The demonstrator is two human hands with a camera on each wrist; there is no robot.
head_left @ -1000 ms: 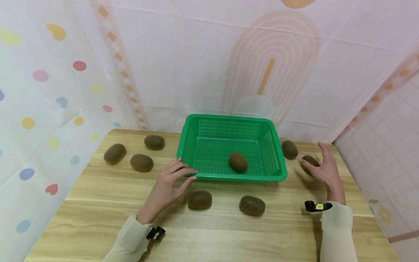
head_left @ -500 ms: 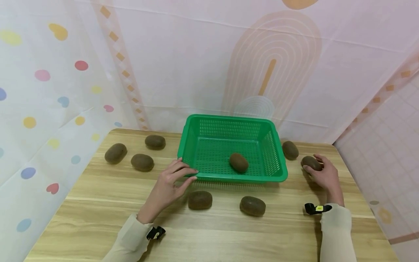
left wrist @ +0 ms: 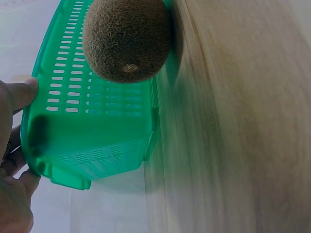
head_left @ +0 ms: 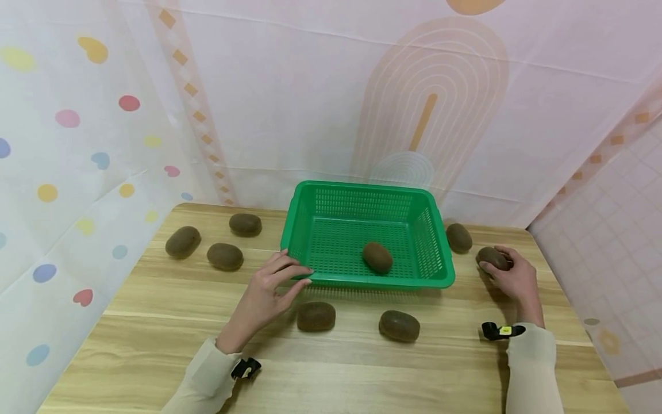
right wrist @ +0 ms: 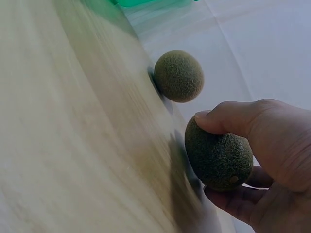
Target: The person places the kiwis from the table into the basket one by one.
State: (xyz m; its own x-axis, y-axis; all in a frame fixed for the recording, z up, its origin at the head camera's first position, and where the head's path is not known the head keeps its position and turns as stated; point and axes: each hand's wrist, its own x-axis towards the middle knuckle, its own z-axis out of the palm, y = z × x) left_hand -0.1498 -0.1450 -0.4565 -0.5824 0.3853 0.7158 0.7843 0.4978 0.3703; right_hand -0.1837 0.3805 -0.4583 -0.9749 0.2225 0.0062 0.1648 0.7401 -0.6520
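Note:
Near the table's right end, my right hand [head_left: 517,277] grips a brown kiwi [head_left: 493,258] between thumb and fingers. The right wrist view shows this kiwi [right wrist: 218,158] close to the wood, a shadow beside it; whether it still touches the table I cannot tell. My left hand [head_left: 269,290] holds the front left corner of a green plastic basket [head_left: 372,282], index finger over the rim and thumb outside. One kiwi [head_left: 377,257] lies inside the basket. Another kiwi [left wrist: 127,41] appears large before the basket wall in the left wrist view.
Three kiwis, one of them a kiwi [head_left: 225,256], lie left of the basket. In front are a kiwi [head_left: 316,317] and a second kiwi [head_left: 399,326]. Right of the basket sits a kiwi [head_left: 458,238]. A patterned cloth [head_left: 289,103] hangs behind the wooden table [head_left: 351,379].
My right hand came down from above the rightmost kiwi and closed its thumb and fingers round it. My left hand stays on the basket's corner; the basket has not moved.

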